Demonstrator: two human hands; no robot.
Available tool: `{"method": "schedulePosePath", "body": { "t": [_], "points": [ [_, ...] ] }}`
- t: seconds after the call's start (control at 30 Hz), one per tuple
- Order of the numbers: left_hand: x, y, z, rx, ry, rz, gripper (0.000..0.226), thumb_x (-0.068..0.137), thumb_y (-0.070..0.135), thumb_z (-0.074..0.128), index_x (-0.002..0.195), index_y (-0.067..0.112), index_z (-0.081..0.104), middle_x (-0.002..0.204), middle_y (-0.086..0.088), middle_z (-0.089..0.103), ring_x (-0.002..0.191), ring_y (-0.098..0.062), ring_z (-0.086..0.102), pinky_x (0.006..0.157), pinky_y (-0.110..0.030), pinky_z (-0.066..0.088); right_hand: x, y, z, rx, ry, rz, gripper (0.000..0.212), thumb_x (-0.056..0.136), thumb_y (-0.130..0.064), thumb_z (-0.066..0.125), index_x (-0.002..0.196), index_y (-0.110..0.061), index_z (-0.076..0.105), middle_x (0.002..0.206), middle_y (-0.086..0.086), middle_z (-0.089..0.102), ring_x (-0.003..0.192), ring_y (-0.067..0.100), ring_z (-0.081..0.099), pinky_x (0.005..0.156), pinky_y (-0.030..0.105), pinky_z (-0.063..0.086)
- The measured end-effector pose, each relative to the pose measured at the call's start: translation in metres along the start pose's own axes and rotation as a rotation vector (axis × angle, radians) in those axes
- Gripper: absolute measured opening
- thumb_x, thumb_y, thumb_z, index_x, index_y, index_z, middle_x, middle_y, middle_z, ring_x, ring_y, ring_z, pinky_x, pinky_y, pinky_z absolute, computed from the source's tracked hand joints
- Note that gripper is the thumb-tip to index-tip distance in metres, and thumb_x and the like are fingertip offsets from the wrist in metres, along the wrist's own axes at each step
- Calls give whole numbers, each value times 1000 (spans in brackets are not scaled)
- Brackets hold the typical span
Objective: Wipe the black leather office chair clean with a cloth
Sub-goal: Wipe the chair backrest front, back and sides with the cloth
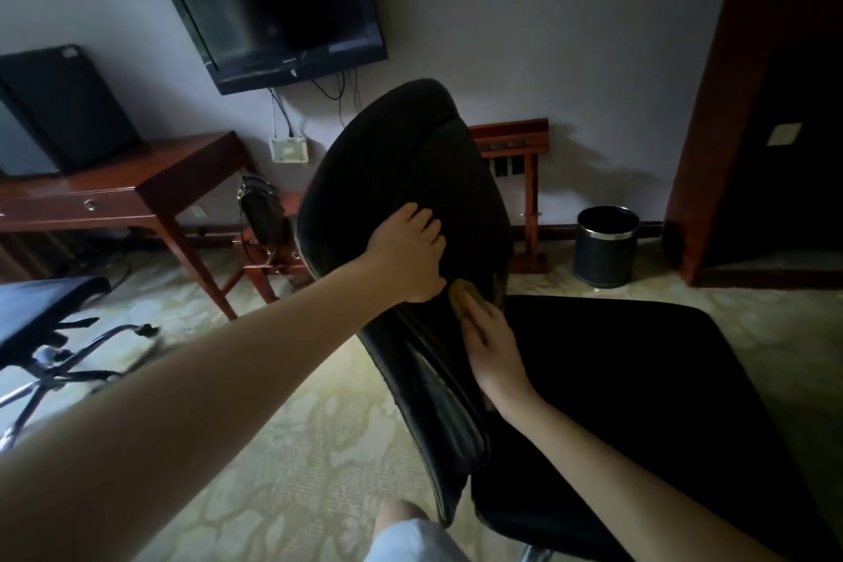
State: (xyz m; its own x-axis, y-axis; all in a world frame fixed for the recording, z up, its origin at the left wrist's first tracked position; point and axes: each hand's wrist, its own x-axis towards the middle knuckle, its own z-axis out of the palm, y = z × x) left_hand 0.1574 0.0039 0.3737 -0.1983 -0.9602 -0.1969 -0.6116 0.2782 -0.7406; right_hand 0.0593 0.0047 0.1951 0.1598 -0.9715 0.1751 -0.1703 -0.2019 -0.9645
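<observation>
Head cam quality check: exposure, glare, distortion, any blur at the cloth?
Head view: dim, underexposed, the chair seat crushed to flat black; faint sheen along the backrest edge; wide-angle distortion tilts the wall TV; the yellowish cloth under the right hand looks soft, slightly blurred.

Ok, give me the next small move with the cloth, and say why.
Probably slide the right hand and the cloth it presses down the edge of the backrest, toward the body. The cloth lies low on the backrest, beside the seat; the left hand holds the backrest just above it, and the glossy edge below looks within reach.
</observation>
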Motion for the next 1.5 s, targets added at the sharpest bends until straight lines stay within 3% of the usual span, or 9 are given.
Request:
{"method": "schedulePosePath", "body": {
  "t": [0.23,0.37,0.73,0.87,1.07,1.17,1.27,1.37,1.5],
  "points": [
    [0,2,4,-18,126,-2,55,97,49,26,142,18,37,148,-6,34,136,-25,28,113,-39,19,-29,-19,12,-37,123,-137,41,98,-16,42,139,-23,45,143,1,38,126,24,39,109,41,31],
    [-6,23,4,48,154,-30,42,100,33,28,133,15,47,137,-8,46,125,-26,41,107,-38,27,-35,-30,8,31,98,-144,41,99,-17,41,139,-26,44,142,-2,38,121,12,40,104,25,32],
    [15,73,16,66,160,-178,44,98,31,38,135,8,41,137,-14,44,127,-32,38,109,-44,27,1,7,1,128,22,-37,42,100,-21,38,140,-34,39,145,-4,33,134,21,33,112,45,29],
    [34,69,25,-31,240,-170,54,96,35,39,142,8,27,138,-11,44,126,-29,39,107,-41,27,53,20,-1,-3,85,-147,47,98,-16,42,142,-31,38,143,5,38,128,29,39,107,47,34],
    [74,76,40,-36,141,-107,61,96,44,32,146,10,21,147,-9,32,137,-33,20,112,-49,11,123,97,1,-168,70,-22,56,91,-52,27,134,-20,45,124,15,53,107,36,55,89,51,47],
    [92,95,39,-140,54,-112,64,95,44,31,148,13,13,150,-11,26,139,-34,14,113,-50,3,98,57,-19,207,42,130,45,99,-36,35,143,-24,36,141,10,44,128,30,44,101,44,40],
    [108,109,34,-470,-34,15,79,90,38,47,149,19,-1,153,-17,14,137,-33,18,112,-40,16,86,37,-38,795,-13,422,45,102,-27,33,146,-14,31,149,14,35,136,32,33,105,41,35],
    [120,112,18,-791,-242,62,93,85,33,56,148,24,-11,156,-13,-10,140,-35,9,109,-40,26,80,40,-59,1268,-12,537,51,101,-44,25,143,-17,37,142,13,46,130,32,42,108,43,29],
    [139,116,3,-886,-298,58,63,79,28,62,134,12,34,130,-12,42,111,-26,47,85,-32,47,63,52,-70,1369,-58,529,62,96,-59,17,125,-16,51,99,10,72,94,25,68,78,35,55]
  ]
}}
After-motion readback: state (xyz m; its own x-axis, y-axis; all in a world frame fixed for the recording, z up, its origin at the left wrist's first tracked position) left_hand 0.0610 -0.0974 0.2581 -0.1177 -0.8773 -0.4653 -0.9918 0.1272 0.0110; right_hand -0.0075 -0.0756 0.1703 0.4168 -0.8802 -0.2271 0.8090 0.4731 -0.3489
